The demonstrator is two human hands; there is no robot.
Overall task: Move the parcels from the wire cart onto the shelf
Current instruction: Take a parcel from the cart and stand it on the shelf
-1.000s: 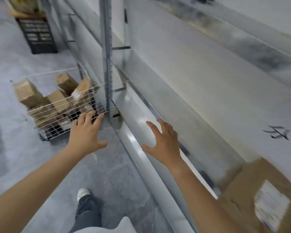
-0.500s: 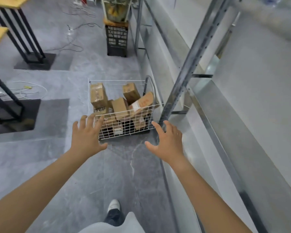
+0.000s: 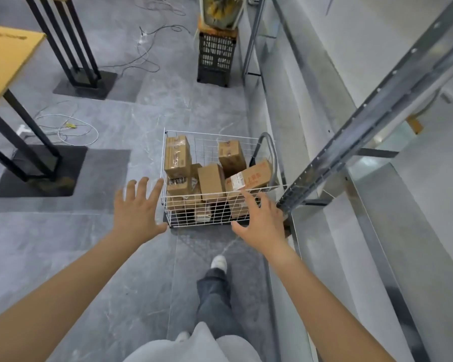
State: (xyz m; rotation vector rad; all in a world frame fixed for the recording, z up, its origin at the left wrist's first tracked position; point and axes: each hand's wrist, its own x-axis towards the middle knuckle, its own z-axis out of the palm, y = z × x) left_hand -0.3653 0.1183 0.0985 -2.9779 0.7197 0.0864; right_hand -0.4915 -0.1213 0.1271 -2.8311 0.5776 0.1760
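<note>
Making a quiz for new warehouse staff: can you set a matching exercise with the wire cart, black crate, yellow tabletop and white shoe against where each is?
1 wire cart
2 black crate
3 yellow tabletop
4 white shoe

A farther along the shelf
B upper left corner
C floor, nearer than the cart
D beside the post, holding parcels

Pairs: 1-D, 2-A, 3-B, 4-C
</note>
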